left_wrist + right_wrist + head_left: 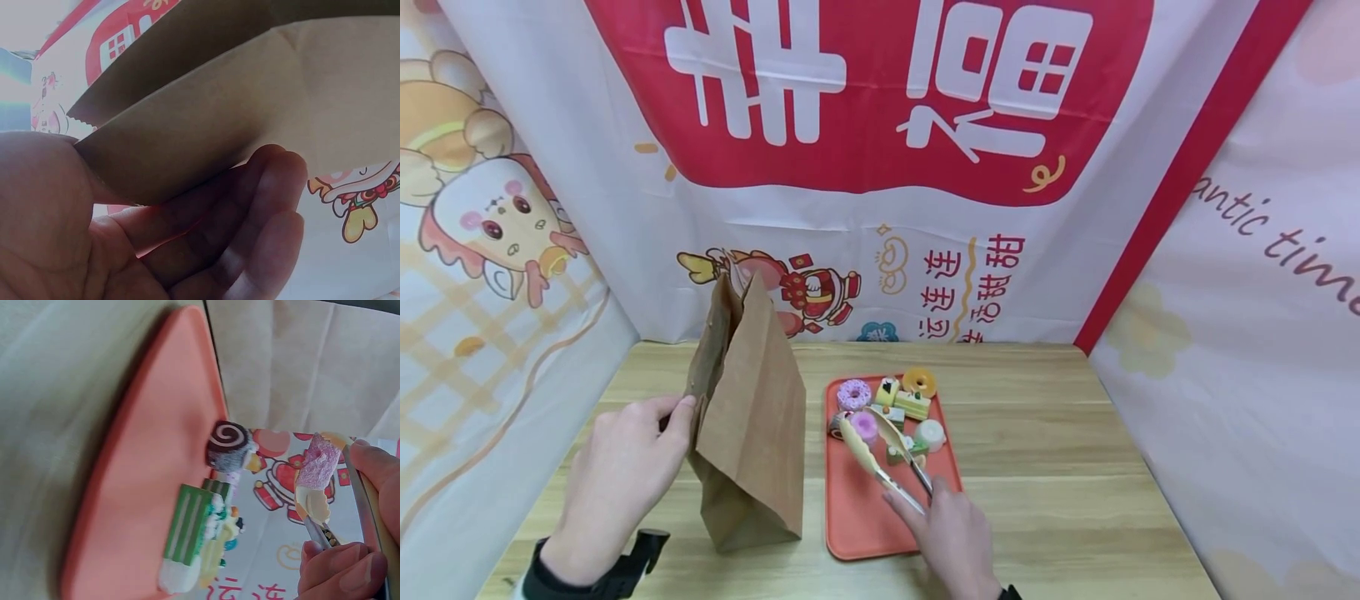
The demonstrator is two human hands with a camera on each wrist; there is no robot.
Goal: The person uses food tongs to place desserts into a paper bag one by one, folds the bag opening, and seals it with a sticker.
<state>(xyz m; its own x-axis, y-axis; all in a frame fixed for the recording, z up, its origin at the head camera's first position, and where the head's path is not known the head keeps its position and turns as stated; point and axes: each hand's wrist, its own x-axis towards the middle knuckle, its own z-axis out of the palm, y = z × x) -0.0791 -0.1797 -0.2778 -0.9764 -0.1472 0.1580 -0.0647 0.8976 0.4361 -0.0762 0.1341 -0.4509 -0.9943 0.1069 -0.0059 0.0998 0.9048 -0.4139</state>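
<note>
My left hand (632, 454) pinches the near edge of a brown paper bag (756, 408) between thumb and fingers. The bag stands upright on the table, its mouth parted at the top, as the left wrist view also shows. In my right hand (955, 533) is a pair of metal tongs (880, 473) with gold-coloured tips. Between those tips sits a pink toy cake (319, 464), held above the orange-red tray (865, 525) in the right wrist view. Around it on the tray lie a chocolate swirl roll (227, 447) and a green layered cake slice (187, 525).
Toward the tray's far end are a purple sprinkled donut (854, 383), a yellow donut (919, 372), a yellow cake slice (913, 406) and a white round sweet (931, 434). Printed cloth (865, 217) hangs behind and beside the wooden table (1037, 467).
</note>
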